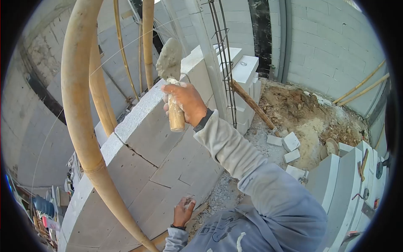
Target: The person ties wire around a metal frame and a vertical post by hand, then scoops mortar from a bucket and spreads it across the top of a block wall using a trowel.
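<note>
My right hand [187,102] is closed around the wooden handle of a trowel [176,117], held up over the top edge of a block wall [145,110]. Grey mortar [170,59] coats the trowel's blade, which points away from me. Whitish smears mark the fingers of this hand. Lower down, my left hand [184,211] hovers by the face of the wall, its dusty fingers loosely bent and the thumb apart, with nothing visible in it.
Thick bamboo poles [79,96] rise close on the left. A thin string crosses the wall. Steel rebar [225,59] stands beyond it. Stacked blocks [247,67], loose block pieces [291,142] and soil [289,105] lie right. Tools rest on blocks [344,185] at lower right.
</note>
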Tool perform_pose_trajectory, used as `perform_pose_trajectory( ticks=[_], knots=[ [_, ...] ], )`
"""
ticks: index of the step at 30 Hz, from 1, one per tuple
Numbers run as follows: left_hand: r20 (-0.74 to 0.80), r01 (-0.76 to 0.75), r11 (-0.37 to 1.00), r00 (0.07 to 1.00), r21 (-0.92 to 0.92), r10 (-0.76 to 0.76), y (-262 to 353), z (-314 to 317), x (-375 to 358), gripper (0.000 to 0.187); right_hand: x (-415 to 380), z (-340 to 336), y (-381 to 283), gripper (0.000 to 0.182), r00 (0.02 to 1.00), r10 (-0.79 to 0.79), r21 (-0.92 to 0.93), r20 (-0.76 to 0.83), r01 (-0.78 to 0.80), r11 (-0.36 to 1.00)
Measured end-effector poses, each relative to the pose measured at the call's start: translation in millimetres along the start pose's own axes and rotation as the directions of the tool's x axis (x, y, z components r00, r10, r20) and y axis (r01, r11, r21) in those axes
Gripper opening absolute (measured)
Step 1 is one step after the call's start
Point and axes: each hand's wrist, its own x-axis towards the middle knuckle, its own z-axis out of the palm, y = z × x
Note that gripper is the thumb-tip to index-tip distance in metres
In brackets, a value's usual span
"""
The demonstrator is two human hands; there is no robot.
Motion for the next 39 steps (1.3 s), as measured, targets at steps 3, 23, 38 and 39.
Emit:
perform_pose_trajectory(
  ticks=[3, 23, 38, 39],
  knots=[
    [0.068, 0.074, 0.994, 0.995, 0.08, -0.079, -29, 3, -36, 0.037, 76, 32, 14, 0.024, 0.987, -0.089, 0.175, -0.132, 0.111, 0.978],
    [-0.341, 0.399, 0.916, 0.857, -0.037, -0.387, -95, 9, -79, 0.038, 198, -6, -20, 0.031, 0.9, -0.052, 0.417, -0.434, 0.251, 0.873],
    [-0.232, 0.431, 0.89, 0.89, 0.15, -0.392, -161, 15, -94, 0.041, 147, 31, 4, 0.028, 0.933, -0.068, 0.527, -0.353, 0.259, 0.809],
    [-0.238, 0.42, 0.903, 0.889, 0.088, -0.391, -159, 13, -93, 0.039, 144, 37, 9, 0.028, 0.93, -0.073, 0.542, -0.36, 0.272, 0.795]
  ],
)
